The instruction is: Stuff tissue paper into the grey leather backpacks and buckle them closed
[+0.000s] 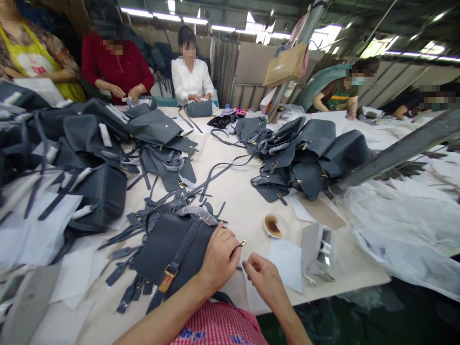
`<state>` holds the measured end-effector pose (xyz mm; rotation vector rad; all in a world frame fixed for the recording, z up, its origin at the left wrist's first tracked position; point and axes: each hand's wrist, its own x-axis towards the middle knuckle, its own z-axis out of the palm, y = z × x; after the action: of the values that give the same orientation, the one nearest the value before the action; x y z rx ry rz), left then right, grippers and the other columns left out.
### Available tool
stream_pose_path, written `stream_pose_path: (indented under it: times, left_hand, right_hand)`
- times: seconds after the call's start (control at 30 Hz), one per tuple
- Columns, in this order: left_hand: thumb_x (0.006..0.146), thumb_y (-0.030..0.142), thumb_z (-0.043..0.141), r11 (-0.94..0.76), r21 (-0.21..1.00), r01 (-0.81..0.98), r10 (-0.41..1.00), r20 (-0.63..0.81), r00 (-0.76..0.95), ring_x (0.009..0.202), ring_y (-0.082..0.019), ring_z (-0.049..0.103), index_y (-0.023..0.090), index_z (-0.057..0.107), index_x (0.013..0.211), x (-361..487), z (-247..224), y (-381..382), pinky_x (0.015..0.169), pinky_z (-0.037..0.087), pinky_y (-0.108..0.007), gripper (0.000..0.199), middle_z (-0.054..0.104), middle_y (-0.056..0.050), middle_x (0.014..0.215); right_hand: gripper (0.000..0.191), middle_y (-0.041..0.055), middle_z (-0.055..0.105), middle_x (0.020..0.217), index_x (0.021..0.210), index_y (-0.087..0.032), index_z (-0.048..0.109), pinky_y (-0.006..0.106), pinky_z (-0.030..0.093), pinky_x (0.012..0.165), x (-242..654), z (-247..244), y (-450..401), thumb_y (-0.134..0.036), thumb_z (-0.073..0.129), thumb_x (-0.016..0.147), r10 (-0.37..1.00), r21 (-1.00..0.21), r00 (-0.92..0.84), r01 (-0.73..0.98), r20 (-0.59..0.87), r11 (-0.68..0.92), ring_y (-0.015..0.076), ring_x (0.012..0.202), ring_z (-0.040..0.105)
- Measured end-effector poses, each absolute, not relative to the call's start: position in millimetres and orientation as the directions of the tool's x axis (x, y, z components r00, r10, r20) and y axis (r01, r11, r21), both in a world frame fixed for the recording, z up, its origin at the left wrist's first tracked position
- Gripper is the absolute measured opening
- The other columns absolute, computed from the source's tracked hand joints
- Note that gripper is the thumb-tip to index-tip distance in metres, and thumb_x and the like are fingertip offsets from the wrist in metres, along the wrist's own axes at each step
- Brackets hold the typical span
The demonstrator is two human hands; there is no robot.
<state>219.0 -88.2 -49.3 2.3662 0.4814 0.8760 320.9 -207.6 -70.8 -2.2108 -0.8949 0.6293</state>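
A dark blue-grey handbag (179, 247) lies in front of me, with a gold buckle (167, 278) on its front strap. Plastic film (198, 214) wraps its top handle. My left hand (222, 254) is closed over the bag's right side; a small gold fitting (243, 243) sticks out by its fingers. Just right of it, apart from the bag, my right hand (264, 279) has its fingers curled and pinched. What lies between those fingertips, if anything, is too small to make out. Loose straps (125, 270) lie around and under the bag's left side.
Bag heaps stand at left (82, 143) and right (309, 153). A dish of brown liquid (275, 226), white paper (285, 263) and a grey tape-dispenser-like holder (316, 251) lie rightward. A metal post (402, 148) slants up beside plastic sheeting (406, 230). Several co-workers sit across the table.
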Motion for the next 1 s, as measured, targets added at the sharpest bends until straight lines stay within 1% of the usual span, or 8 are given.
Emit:
stream_pose_path:
  times: [0.13,0.23,0.37,0.57,0.73,0.83,0.9,1.0]
  left_hand:
    - [0.085,0.01,0.053,-0.68,0.726,0.099,0.528,0.392,0.754,0.086,-0.016,0.06,0.018,0.065,0.073,217.2,-45.5,-81.0,0.108,0.034,-0.05,0.018,0.064,-0.002,0.077]
    - [0.084,0.01,0.054,-0.653,0.756,0.052,0.512,0.389,0.766,0.09,-0.018,0.061,0.021,0.068,0.084,213.6,-43.1,-81.7,0.11,0.03,-0.053,0.018,0.067,-0.002,0.081]
    - [0.081,0.004,0.046,-0.608,0.791,-0.074,0.47,0.433,0.77,0.098,-0.018,0.061,0.02,0.064,0.104,209.0,-41.7,-87.1,0.11,0.031,-0.049,0.033,0.069,-0.006,0.1]
    - [0.086,0.014,0.042,-0.321,0.942,-0.097,0.592,0.28,0.756,0.075,-0.017,0.061,0.015,0.063,0.076,198.8,-50.4,-90.0,0.074,0.051,-0.03,0.023,0.067,-0.006,0.076]
    - [0.087,0.025,0.05,-0.092,0.995,0.025,0.607,0.036,0.794,0.048,-0.009,0.048,0.014,0.061,0.066,171.7,-42.2,-98.8,0.053,0.042,-0.02,0.027,0.053,0.003,0.052]
    - [0.085,0.022,0.055,-0.225,0.968,0.115,0.609,0.047,0.792,0.059,-0.012,0.058,0.017,0.067,0.071,133.9,-26.0,-104.5,0.059,0.047,-0.021,0.019,0.064,0.0,0.063]
    - [0.088,0.021,0.05,-0.388,0.914,0.117,0.639,0.175,0.749,0.073,-0.016,0.065,0.022,0.068,0.095,102.2,-14.8,-102.7,0.07,0.053,-0.026,0.02,0.07,-0.003,0.08]
    - [0.089,0.018,0.046,-0.65,0.737,0.186,0.628,0.383,0.678,0.112,-0.025,0.061,0.029,0.056,0.126,63.0,-2.4,-87.3,0.089,0.055,-0.037,0.039,0.062,-0.011,0.127]
  right_hand:
    - [0.022,0.0024,0.071,0.074,0.076,-0.026,0.064,0.031,0.047,0.063,326.3,-85.1,-226.8,-0.026,0.042,0.081,0.783,-0.608,0.621,0.614,-0.022,-0.504,0.0212,0.069,0.065]
    - [0.029,0.005,0.074,0.095,0.091,-0.026,0.065,0.036,0.051,0.076,332.7,-78.2,-226.1,-0.021,0.039,0.081,0.748,-0.639,0.651,0.633,0.132,-0.438,0.0239,0.086,0.069]
    - [0.027,0.0096,0.073,0.106,0.1,-0.023,0.067,0.042,0.051,0.09,333.9,-45.1,-195.1,-0.033,0.045,0.088,0.723,-0.711,0.62,0.653,0.305,-0.26,0.0269,0.101,0.066]
    - [0.046,0.009,0.061,0.132,0.131,-0.023,0.055,0.045,0.045,0.103,313.9,-9.5,-126.6,-0.029,0.055,0.085,0.901,-0.751,0.31,0.66,0.303,0.025,0.0257,0.12,0.057]
    - [0.028,0.0076,0.072,0.109,0.108,-0.023,0.068,0.042,0.05,0.095,303.9,-13.5,-107.6,-0.022,0.059,0.081,0.935,-0.774,0.253,0.632,0.248,0.034,0.0241,0.101,0.066]
    - [0.02,0.007,0.072,0.105,0.096,-0.023,0.068,0.041,0.049,0.097,289.5,-20.9,-120.4,-0.017,0.056,0.081,0.921,-0.781,0.236,0.615,0.31,0.106,0.0247,0.108,0.063]
    - [0.021,0.0062,0.072,0.102,0.094,-0.024,0.066,0.042,0.046,0.102,275.7,-30.4,-132.5,-0.013,0.052,0.083,0.899,-0.776,0.238,0.611,0.368,0.156,0.0246,0.115,0.06]
    - [0.025,0.0048,0.072,0.101,0.1,-0.026,0.063,0.049,0.038,0.109,259.2,-45.6,-145.1,-0.011,0.048,0.087,0.862,-0.763,0.255,0.613,0.437,0.205,0.0246,0.119,0.058]
